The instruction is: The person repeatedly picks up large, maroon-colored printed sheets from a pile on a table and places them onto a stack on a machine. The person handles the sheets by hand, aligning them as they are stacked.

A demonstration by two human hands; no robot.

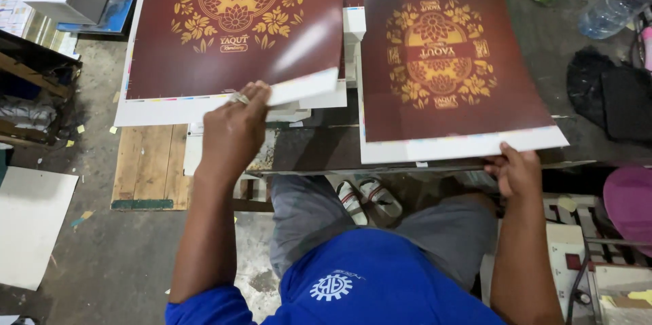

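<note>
Maroon printed sheet at eleven o'clock, corner pinched by left hand; right hand grips another sheet. Sheets may crease or slide off the stacks.

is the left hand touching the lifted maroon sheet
Touching: the head view shows the left hand pinching the near edge of the lifted maroon sheet.
</note>
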